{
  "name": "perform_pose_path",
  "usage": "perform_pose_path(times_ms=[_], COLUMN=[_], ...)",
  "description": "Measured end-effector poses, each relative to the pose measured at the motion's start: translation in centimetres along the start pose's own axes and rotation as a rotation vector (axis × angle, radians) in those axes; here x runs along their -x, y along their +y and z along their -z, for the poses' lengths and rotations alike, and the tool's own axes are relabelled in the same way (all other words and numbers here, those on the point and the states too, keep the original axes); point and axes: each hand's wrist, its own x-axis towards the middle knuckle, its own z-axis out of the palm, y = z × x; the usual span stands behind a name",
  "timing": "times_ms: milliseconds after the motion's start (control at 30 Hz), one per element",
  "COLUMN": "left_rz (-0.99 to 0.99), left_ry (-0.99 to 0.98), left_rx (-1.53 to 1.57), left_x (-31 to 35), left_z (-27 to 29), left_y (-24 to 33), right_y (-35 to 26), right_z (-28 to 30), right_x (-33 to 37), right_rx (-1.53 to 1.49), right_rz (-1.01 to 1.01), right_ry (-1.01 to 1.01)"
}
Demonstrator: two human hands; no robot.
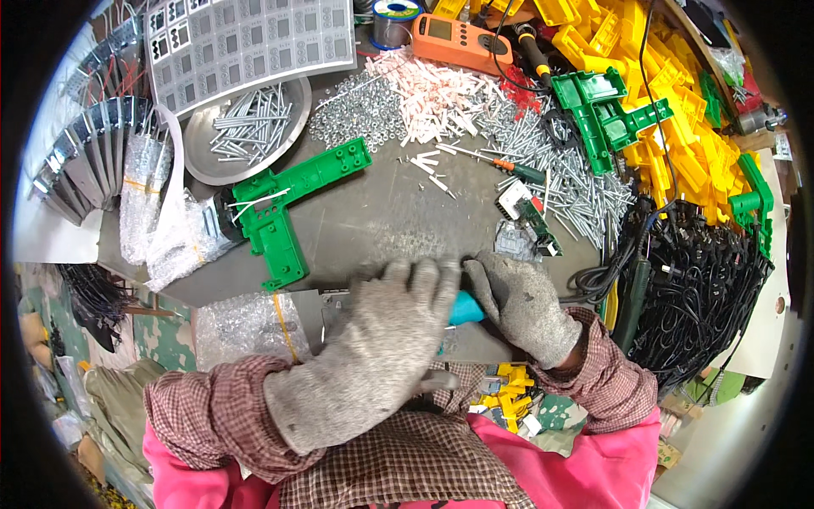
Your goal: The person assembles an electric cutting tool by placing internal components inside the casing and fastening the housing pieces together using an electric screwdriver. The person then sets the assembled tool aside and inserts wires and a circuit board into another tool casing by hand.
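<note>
Both hands wear grey knit gloves and meet near the table's front edge. My left hand (394, 327), slightly smeared by motion, reaches across with fingers stretched forward and thumb apart. My right hand (524, 305) has its thumb and fingers pinched together beside the left fingertips; whatever is in that pinch is hidden. Partly covered by the left hand, a teal thing (465, 310) shows between the two; its kind cannot be made out. Left of the hands lies a green plastic housing half (280, 204), pistol-shaped, with white sticks resting on it.
A metal dish (295, 140) of long screws stands behind the housing. Nuts (356, 110), pale pink sleeves (432, 93) and loose screws (585, 195) are heaped behind. An orange multimeter (462, 42), yellow parts (670, 110) and black cables (695, 288) crowd the back and right. Bubble wrap (246, 327) lies front left.
</note>
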Motion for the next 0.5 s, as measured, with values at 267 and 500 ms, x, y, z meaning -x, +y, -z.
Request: perform_pose_path(times_ms=[267, 500], left_rz=[-0.005, -0.034], left_ry=[0.051, 0.252], left_rx=[0.042, 0.252], left_x=[-0.7, -0.4], left_z=[-1.4, -2.0], left_y=[1.0, 0.4], right_y=[1.1, 9.3], right_z=[4.8, 5.6], right_x=[5.2, 16.4], right_rx=[0.148, 0.314], right_rz=[0.188, -0.678], right_ry=[0.444, 0.697])
